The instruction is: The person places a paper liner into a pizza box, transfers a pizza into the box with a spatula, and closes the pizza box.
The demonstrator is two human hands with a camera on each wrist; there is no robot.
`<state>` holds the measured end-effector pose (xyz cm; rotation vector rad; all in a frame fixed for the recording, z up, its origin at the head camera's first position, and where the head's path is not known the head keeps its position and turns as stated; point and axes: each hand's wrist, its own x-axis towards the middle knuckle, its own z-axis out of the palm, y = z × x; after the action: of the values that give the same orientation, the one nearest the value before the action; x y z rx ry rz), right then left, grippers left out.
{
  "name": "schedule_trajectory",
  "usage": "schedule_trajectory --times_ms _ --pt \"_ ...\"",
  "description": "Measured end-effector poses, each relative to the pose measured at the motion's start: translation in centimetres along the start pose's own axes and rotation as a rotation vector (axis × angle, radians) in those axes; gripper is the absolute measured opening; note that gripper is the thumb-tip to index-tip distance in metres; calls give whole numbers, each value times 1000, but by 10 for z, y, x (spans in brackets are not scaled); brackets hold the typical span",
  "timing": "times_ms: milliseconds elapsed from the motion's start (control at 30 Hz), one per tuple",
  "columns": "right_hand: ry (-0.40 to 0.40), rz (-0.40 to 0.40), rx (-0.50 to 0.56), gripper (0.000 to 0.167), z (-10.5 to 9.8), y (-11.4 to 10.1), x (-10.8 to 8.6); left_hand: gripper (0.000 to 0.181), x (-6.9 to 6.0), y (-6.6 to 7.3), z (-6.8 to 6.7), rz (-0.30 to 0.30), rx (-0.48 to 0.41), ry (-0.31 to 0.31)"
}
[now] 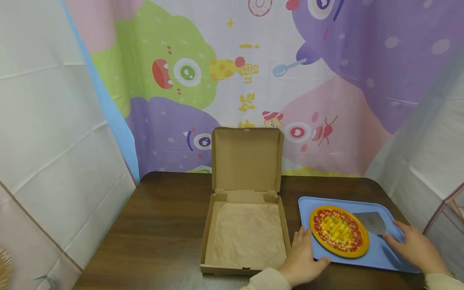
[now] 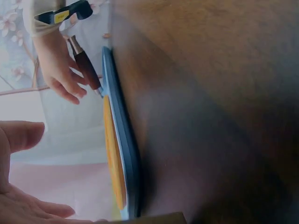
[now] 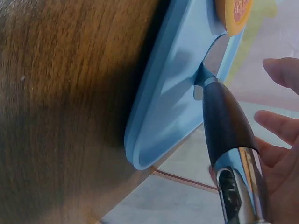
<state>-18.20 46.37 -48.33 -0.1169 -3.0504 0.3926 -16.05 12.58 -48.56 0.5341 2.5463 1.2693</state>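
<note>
A toy-looking pizza [image 1: 338, 231] with an orange crust lies on the left part of a blue tray [image 1: 389, 255]. Beside it, on the right, is a pizza server [image 1: 370, 222]; its metal blade rests partly behind the crust. In the right wrist view the server's dark handle [image 3: 226, 121] with a chrome end rises over the tray's edge. My right hand [image 1: 417, 246] is spread around that handle, fingers extended and apart from it. My left hand [image 1: 300, 257] hovers at the tray's left edge near the pizza, thumb and fingers apart, holding nothing.
An open cardboard pizza box [image 1: 246, 161], lid upright, stands left of the tray, lined with brown paper [image 1: 248, 233]. Its right wall is close to my left hand. The dark wooden table [image 1: 163, 225] extends left. A cartoon-printed curtain [image 1: 232, 92] hangs behind.
</note>
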Motion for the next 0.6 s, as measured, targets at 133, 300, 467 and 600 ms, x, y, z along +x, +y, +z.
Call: schedule_trajectory --times_ms 133,300,467,600 --pt "-64 5 -17 74 -2 5 2 84 2 2 6 -17 19 10" --pt "-147 22 -17 72 -5 7 -1 83 6 6 14 -96 -24 14" --pt "-220 51 -5 66 -8 5 -4 82 12 5 18 -166 -93 55" --pt "-227 39 -24 62 -9 7 -6 79 17 4 18 -183 -111 78"
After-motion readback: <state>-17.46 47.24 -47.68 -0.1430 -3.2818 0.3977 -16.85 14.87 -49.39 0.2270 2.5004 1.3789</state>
